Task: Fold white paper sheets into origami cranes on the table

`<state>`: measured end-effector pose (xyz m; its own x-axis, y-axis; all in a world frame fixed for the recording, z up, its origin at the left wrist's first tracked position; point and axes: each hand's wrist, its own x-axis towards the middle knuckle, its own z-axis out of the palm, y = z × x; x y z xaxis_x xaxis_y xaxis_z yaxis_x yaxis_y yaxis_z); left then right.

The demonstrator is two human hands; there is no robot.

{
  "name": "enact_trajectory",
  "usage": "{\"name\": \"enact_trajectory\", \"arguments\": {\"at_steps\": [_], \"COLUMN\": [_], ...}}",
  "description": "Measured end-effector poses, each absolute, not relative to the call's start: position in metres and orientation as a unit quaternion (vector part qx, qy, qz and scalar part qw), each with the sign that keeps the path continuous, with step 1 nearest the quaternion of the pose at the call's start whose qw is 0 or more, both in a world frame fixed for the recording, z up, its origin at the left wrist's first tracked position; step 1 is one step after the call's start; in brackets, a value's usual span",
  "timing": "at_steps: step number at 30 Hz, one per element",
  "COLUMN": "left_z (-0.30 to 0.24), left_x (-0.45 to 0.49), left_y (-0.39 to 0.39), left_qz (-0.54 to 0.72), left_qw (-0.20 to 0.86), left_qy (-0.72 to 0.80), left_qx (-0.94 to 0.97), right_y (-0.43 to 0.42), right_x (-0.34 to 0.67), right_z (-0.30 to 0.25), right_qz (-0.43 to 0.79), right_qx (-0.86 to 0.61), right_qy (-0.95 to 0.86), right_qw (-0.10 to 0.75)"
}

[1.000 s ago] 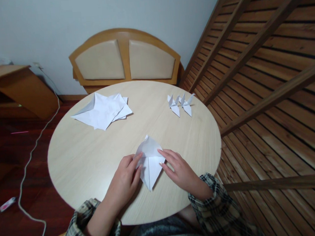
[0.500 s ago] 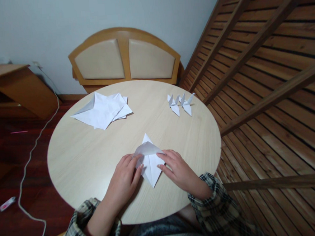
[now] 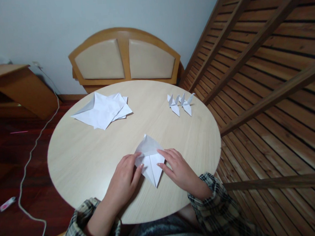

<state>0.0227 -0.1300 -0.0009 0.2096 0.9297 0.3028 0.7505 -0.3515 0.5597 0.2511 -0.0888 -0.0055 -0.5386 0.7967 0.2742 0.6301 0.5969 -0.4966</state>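
A partly folded white paper (image 3: pixel 150 158), kite-shaped with a point toward me, lies on the round pale wooden table (image 3: pixel 90 162). My left hand (image 3: pixel 124 179) rests on its left edge, fingertips pressed onto the paper. On the paper's right edge my right hand (image 3: pixel 177 168) pinches and presses with thumb and fingers. Both wrists wear plaid sleeves.
A loose stack of white paper sheets (image 3: pixel 103 110) lies at the table's back left. Two finished paper cranes (image 3: pixel 181 103) stand at the back right. A padded wooden chair (image 3: pixel 125 59) faces me behind the table. A white cable (image 3: pixel 30 155) trails on the floor at left.
The paper's upper flap rose and then came back down flatter. The paper shifted slightly toward me and both hands adjusted their hold on its edges.
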Motion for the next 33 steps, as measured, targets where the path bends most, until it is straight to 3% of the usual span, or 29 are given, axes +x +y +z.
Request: {"name": "enact_trajectory", "arguments": {"at_steps": [33], "left_z": [-0.0017], "left_x": [0.022], "left_y": [-0.1275], "left_qz": [0.296], "left_qw": [0.106], "left_qy": [0.559], "left_qx": [0.767], "right_y": [-0.0896], "right_x": [0.2507], "right_z": [-0.0009], "right_qz": [0.176], "right_qx": [-0.405], "right_qy": [-0.864], "right_qw": [0.241]}}
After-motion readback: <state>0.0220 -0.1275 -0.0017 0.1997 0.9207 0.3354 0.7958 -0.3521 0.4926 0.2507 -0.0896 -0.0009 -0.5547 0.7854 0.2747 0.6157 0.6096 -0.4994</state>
